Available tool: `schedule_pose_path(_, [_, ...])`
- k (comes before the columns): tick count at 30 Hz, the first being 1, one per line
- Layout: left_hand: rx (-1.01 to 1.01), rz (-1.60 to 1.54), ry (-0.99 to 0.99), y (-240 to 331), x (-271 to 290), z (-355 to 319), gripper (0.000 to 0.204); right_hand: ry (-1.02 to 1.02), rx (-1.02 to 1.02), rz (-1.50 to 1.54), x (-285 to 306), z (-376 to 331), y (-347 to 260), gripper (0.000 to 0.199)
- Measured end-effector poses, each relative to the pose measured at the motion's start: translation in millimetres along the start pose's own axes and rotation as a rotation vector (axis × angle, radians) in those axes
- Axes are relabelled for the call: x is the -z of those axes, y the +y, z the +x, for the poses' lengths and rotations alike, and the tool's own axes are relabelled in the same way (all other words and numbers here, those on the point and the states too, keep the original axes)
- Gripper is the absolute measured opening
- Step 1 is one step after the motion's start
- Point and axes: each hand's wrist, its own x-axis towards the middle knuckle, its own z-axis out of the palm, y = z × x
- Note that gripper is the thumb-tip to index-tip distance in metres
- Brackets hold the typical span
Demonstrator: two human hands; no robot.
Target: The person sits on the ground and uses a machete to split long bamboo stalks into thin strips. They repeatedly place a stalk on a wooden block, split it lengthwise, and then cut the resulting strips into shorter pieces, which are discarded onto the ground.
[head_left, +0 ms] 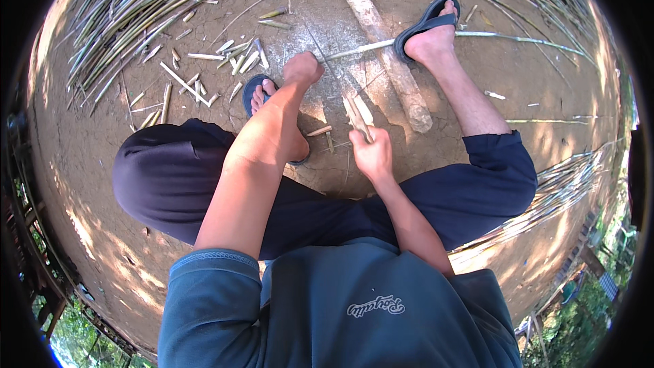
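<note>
On dirt ground [518, 78], left hand [302, 69] closed around a pale cane [364, 48], right hand [372, 155] gripping a wooden-handled blade [357, 118], cane crossing a log [366, 9]

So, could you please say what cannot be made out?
Head view:
Palm of the left hand: hidden by its back.
Left end of the pale stalk: covered by that hand.
Any teeth on the tool in the right hand: too small.
Far part of the stalk pile: cut off by the upper edge.
</note>
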Motion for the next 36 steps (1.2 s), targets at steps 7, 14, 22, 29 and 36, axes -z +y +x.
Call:
schedule_pose_path(7, [-0.087,0.081,0.039,-8,-9,11,0.033,-0.040,-0.033,0.040,31,-48,-7,0.027])
schedule_pose_path(14, [-0.054,0.066,-0.037,5,5,0,0.037,-0.044,-0.096,0.076,36,-49,14,0.028])
schedule_pose_path(22, [-0.006,0.083,-0.036,-4,-4,8,0.033,-0.023,-0.030,-0.001,8,-11,-8,0.029])
schedule_pose_path(29, [0.011,0.046,-0.078,3,10,-5,0.030,-0.058,-0.097,0.004,42,-66,6,0.029])
schedule_pose_path(36, [-0.022,0.061,-0.104,9,12,-6,0.032,-0.093,-0.145,0.079,-20,44,-4,0.034])
